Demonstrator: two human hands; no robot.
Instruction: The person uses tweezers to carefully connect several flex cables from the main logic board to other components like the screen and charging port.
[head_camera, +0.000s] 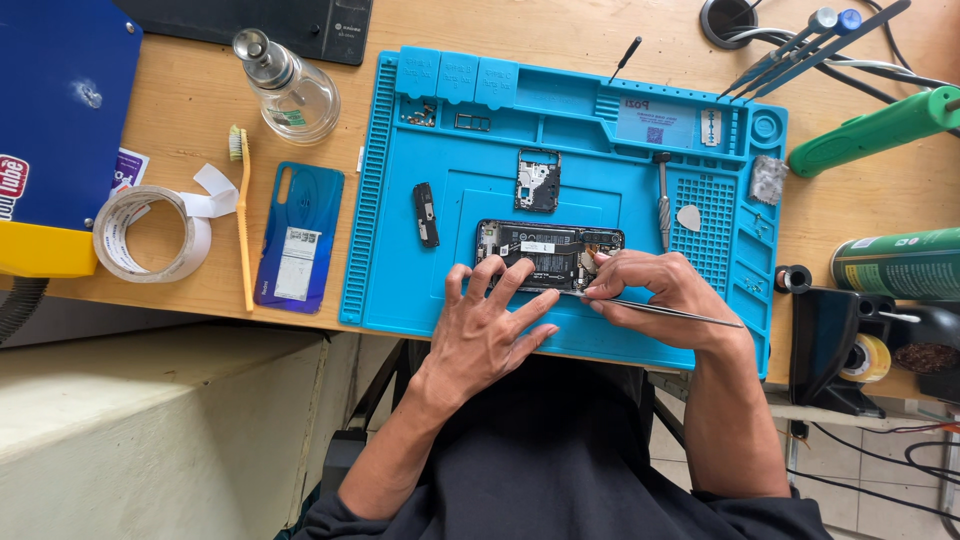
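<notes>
Blue mat: a bright blue silicone work mat (400, 290) with ridged edges and small trays lies on a light wooden desk (190, 130).
Phone: an opened black phone with its back removed (545, 250) lies flat at the mat's centre, long side running 9 to 3 o'clock.
Left hand: the left hand (485, 325) rests at 6 o'clock of the phone, fingers spread and loose, fingertips pressing its lower left edge, gripping nothing.
Right hand: the right hand (650, 290) sits at the phone's 4 o'clock corner, fingers pinched around thin metal tweezers (690, 317), whose far end points toward 3 o'clock.
Loose parts: a small black frame piece (538, 181) lies at 12 o'clock of the phone, a narrow black strip part (425, 214) at 10 o'clock.
Off the mat: a glossy blue back cover (298, 235), yellow toothbrush (243, 220) and roll of clear tape (150, 233) lie at 9 o'clock.
</notes>
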